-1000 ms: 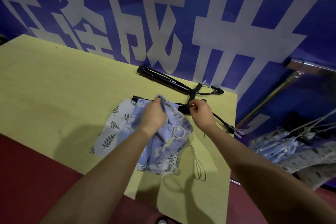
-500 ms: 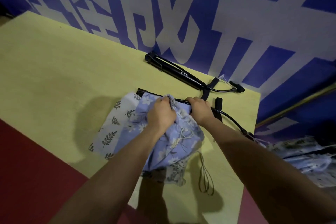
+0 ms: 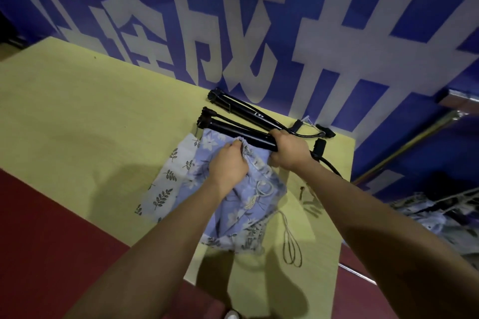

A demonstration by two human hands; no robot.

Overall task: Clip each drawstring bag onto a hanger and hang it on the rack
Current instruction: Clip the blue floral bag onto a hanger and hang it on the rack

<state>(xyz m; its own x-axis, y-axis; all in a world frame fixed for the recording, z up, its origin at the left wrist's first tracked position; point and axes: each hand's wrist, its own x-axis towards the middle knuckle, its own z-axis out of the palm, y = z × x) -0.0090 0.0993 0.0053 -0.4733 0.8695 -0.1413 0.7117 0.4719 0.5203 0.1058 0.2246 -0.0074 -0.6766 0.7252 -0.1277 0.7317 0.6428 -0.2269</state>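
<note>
Blue bag [image 3: 241,197]: soft, crumpled periwinkle cloth with pale flower print, lying at the middle of the surface; its gathered mouth points to 12 o'clock and touches the hanger bar
Bag cord [image 3: 264,188]: thin whitish string, looped in a loose ring on the cloth, at 4 o'clock from the left hand
Left hand [image 3: 229,163]: grip narrow, fingers curled and pinching the puckered rim of the blue bag
Right hand [image 3: 287,153]: grip closed round the end of the hanger bar, at 3 o'clock from the left hand, knuckles up
Hanger [image 3: 241,132]: straight, smooth black bar with a slight sheen, running from 10 o'clock to 4 o'clock; dark clip [image 3: 206,118] at its far end; a curved black hook arm leaves past the right wrist
White bag [image 3: 168,179]: flat, pale cloth printed with small dark leaf sprigs, lying under the blue bag and showing at its 9 o'clock side
Dark cord [image 3: 291,246]: thin, long double loop, lying on the surface at 5 o'clock from the blue bag
Second hanger [image 3: 248,114]: the same black bar shape, at 12 o'clock from the held one, close to the wall
Surface [image 3: 90,111]: flat, matte yellow-green board with straight edges
Wall [image 3: 233,21]: blue banner with large white blocky characters
Floor [image 3: 51,241]: dull red, at 7 o'clock
Hung bags [image 3: 427,210]: blurred floral cloth at 4 o'clock, off the surface edge; how they hang I cannot tell
</note>
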